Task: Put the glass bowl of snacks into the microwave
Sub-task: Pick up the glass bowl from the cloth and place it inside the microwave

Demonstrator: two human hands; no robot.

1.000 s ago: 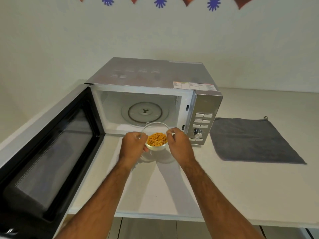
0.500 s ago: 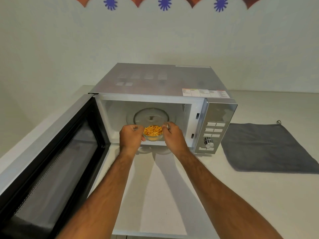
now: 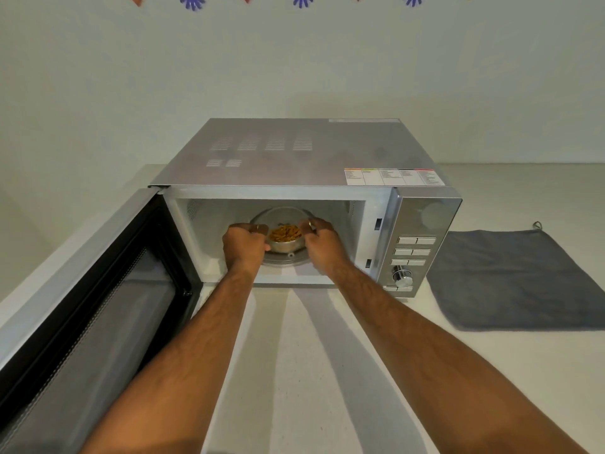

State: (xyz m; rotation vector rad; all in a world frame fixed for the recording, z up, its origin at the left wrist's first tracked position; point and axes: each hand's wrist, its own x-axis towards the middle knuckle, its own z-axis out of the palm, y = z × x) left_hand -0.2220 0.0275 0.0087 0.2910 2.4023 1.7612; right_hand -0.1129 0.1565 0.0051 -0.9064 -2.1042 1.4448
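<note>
Reaching both arms through the open front of the microwave [image 3: 307, 158], door [image 3: 98, 306] swung wide on the left-hand side. Holding the glass bowl of snacks [image 3: 285, 239] between the two hands, left hand [image 3: 245, 244] curled closed around its left wall, right hand [image 3: 322, 242] closed on its right rim, fingers wrapped rather than spread. Sitting inside the cavity, over the middle of the glass turntable [image 3: 286, 261], just beyond the knuckles; hard to tell whether resting on the plate or hovering a little above it. Judging the step as the set-down: lowering level so the snacks stay in, centring over the turntable hub so it turns without wobbling, loosening both hands together and only once the base is bearing weight, then drawing straight back without brushing the cavity walls. Standing on a pale table [image 3: 294, 355] running beneath the forearms, with a grey cloth [image 3: 517, 280] lying flat well off to the right-hand side, past the control panel [image 3: 415, 253]. Facing a plain light wall [image 3: 294, 67], with paper decorations [image 3: 301, 0] strung high above the hands.
</note>
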